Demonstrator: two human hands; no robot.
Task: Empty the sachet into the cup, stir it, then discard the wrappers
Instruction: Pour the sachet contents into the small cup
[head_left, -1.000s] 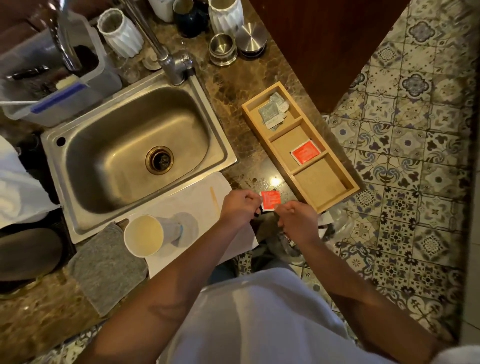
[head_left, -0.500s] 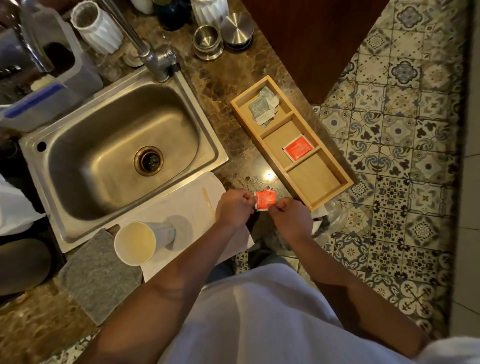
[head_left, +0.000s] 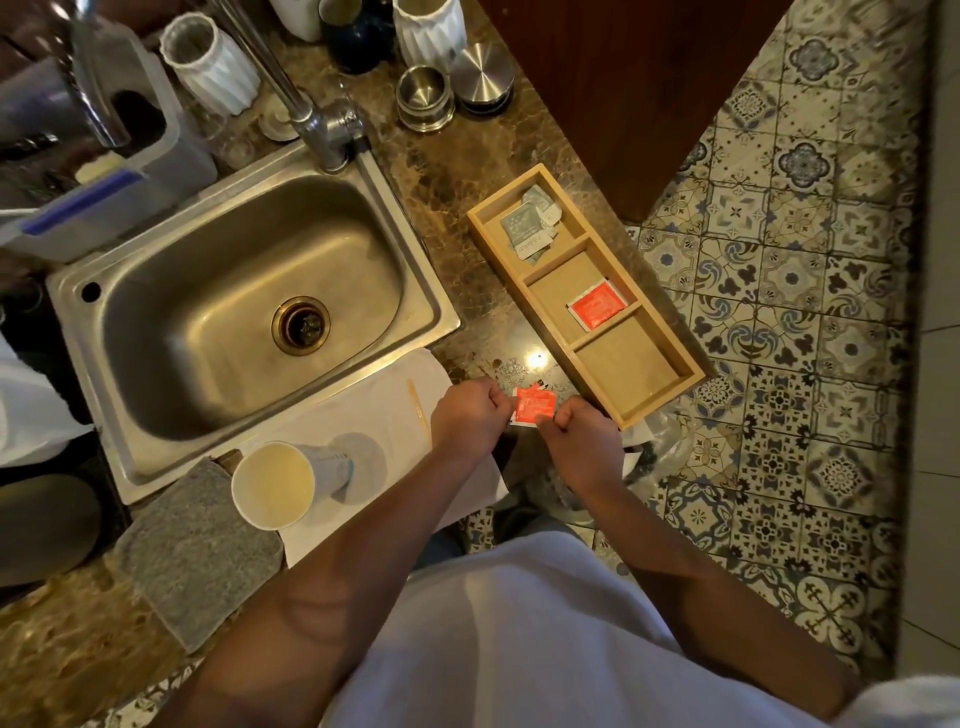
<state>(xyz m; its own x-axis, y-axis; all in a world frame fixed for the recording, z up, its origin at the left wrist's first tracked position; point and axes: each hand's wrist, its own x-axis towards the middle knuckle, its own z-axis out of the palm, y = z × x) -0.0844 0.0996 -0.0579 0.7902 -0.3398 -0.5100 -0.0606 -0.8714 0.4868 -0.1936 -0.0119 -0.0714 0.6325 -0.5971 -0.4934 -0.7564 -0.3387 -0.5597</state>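
i see the red sachet (head_left: 535, 406), a flat square foil packet, held over the counter edge between both hands. the left hand (head_left: 470, 415) pinches its 9 o'clock edge with curled fingers; the right hand (head_left: 584, 439) pinches its 5 o'clock corner, fingers also curled. a small flap shows lifted at the sachet's 12 o'clock edge; i cannot tell whether it is torn open.

at 8 o'clock from the sachet, the paper cup (head_left: 275, 486) stands on a white paper towel (head_left: 384, 415); its round rim faces the camera, its interior pale and smooth. a thin wooden stirrer (head_left: 417, 405) lies on the towel just beside the left hand.

at 2 o'clock from the sachet sits a rectangular wooden tray (head_left: 644, 400) with three compartments: the far one holds grey sachets (head_left: 527, 231), the middle one a second red sachet (head_left: 597, 305).

at 10 o'clock from the sachet is the brushed steel sink (head_left: 249, 306) with a round brass-coloured drain. a grey felt-like mat (head_left: 197, 551) lies at 7 o'clock from the cup, touching the towel. the counter (head_left: 457, 171) is mottled brown marble.
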